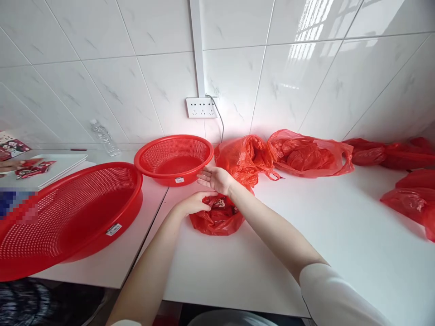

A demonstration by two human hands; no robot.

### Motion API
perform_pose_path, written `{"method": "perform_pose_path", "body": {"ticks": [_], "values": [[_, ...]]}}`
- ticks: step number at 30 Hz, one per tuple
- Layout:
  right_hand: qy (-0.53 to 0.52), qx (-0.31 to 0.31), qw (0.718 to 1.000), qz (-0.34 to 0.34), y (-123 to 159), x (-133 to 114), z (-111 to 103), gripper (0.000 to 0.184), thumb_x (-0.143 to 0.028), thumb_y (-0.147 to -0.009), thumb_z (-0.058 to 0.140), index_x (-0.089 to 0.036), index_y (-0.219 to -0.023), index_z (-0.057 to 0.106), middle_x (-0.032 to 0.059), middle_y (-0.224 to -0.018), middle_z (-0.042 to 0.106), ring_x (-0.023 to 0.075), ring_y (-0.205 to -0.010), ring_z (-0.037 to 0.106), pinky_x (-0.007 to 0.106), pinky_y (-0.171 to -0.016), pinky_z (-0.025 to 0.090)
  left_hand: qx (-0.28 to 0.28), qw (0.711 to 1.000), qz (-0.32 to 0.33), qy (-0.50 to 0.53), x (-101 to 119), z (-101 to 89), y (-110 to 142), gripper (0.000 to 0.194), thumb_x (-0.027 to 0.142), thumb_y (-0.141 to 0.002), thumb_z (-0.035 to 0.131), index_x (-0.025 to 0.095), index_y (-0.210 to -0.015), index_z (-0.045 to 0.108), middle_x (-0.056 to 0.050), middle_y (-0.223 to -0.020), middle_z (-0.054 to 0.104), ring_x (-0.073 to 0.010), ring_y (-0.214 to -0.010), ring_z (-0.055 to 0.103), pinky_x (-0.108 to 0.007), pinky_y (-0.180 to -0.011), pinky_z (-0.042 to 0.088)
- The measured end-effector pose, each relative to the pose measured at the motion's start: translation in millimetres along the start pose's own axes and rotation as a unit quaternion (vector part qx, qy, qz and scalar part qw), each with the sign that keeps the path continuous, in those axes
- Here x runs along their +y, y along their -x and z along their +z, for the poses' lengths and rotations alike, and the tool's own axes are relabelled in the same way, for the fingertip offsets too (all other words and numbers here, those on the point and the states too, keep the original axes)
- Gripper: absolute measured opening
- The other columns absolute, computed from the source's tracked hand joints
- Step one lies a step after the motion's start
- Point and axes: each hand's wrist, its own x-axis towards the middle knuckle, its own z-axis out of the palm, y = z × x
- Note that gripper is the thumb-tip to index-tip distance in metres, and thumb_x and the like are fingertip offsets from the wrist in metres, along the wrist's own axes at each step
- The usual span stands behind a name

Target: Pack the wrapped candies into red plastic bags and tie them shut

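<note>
A red plastic bag (216, 226) lies open on the white table, with several dark red wrapped packets (219, 209) showing inside. My left hand (197, 203) rests against the left edge of the bag's mouth, its thumb and fingers apart. Just above the bag is my right hand (217, 180), palm partly turned up and fingers stretched to the left, holding nothing. Its fingertips are close to the rim of a round red mesh basket (175, 176); whether they touch cannot be told. No packets show in that basket.
A larger red basket (132, 213) stands at the left. Behind it are a white tray (64, 165) with red packets, another person's hand (10, 165) and a clear bottle (104, 137). More red bags (311, 156) line the tiled wall, below a socket panel (202, 107).
</note>
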Motion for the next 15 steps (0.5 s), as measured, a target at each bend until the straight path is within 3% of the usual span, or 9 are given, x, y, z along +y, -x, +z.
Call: {"method": "perform_pose_path", "body": {"ticks": [3,5,8,10,11,12,15], "values": [[0.099,-0.029,0.994,-0.029,26.8,-20.1,-20.5,0.021,-0.02,-0.094,0.049,-0.013,-0.106,0.065,0.0129,-0.109,0.069,0.0187,-0.091,0.068,0.034,-0.079,0.059,0.024,1.0,0.01,0.016,-1.8,-2.5,-0.8,0.071,0.009,-0.066,0.065,0.023,-0.136,0.059,-0.008,-0.142,0.058,-0.0291,-0.129,0.055,-0.042,-0.106,0.047],[0.247,-0.022,0.962,-0.116,53.2,-37.9,-36.5,0.021,-0.025,-0.092,0.054,-0.015,-0.106,0.067,0.0106,-0.108,0.07,0.0187,-0.091,0.067,0.032,-0.081,0.056,0.07,0.997,0.027,0.015,-0.8,-4.6,0.4,0.067,0.011,-0.069,0.064,0.024,-0.135,0.06,-0.006,-0.144,0.056,-0.0274,-0.133,0.052,-0.04,-0.109,0.045],[0.497,0.057,0.832,-0.24,93.7,-61.6,-56.1,0.021,-0.036,-0.09,0.057,-0.018,-0.091,0.067,0.003,-0.082,0.068,0.0149,-0.074,0.062,0.028,-0.071,0.049,0.147,0.987,0.059,0.007,6.1,-8.2,5.3,0.06,0.014,-0.072,0.062,0.024,-0.131,0.062,-0.004,-0.147,0.053,-0.0241,-0.136,0.049,-0.035,-0.112,0.041],[0.605,0.069,0.757,-0.238,110.5,-68.1,-65.7,0.024,-0.04,-0.089,0.057,-0.02,-0.079,0.065,-0.001,-0.066,0.06,0.0131,-0.061,0.052,0.028,-0.062,0.042,0.181,0.981,0.071,-0.011,14.5,-10.8,9.2,0.055,0.016,-0.074,0.061,0.023,-0.129,0.063,-0.004,-0.146,0.054,-0.0234,-0.134,0.05,-0.033,-0.111,0.042],[0.629,0.063,0.745,-0.215,113.5,-67.2,-70.2,0.024,-0.04,-0.087,0.06,-0.02,-0.073,0.064,-0.0016,-0.062,0.056,0.0131,-0.059,0.049,0.028,-0.061,0.039,0.196,0.977,0.079,-0.026,19.7,-12.2,10.8,0.053,0.017,-0.075,0.061,0.024,-0.127,0.064,-0.004,-0.144,0.056,-0.0232,-0.132,0.052,-0.033,-0.11,0.042],[0.63,0.062,0.751,-0.187,112.5,-63.6,-74.6,0.024,-0.037,-0.083,0.064,-0.021,-0.067,0.061,-0.0015,-0.059,0.053,0.0139,-0.059,0.048,0.029,-0.062,0.039,0.212,0.972,0.092,-0.046,25.6,-13.9,11.8,0.05,0.019,-0.076,0.061,0.024,-0.126,0.064,-0.003,-0.142,0.058,-0.023,-0.13,0.053,-0.033,-0.109,0.042],[0.56,0.098,0.812,-0.129,90.6,-41.1,-88.6,0.037,-0.024,-0.068,0.077,-0.022,-0.05,0.045,-0.0014,-0.05,0.041,0.0195,-0.07,0.053,0.033,-0.072,0.043,0.284,0.941,0.127,-0.133,46.2,-21.0,12.9,0.046,0.023,-0.079,0.06,0.028,-0.125,0.063,-0.003,-0.126,0.067,-0.0214,-0.114,0.063,-0.033,-0.098,0.048]]}}
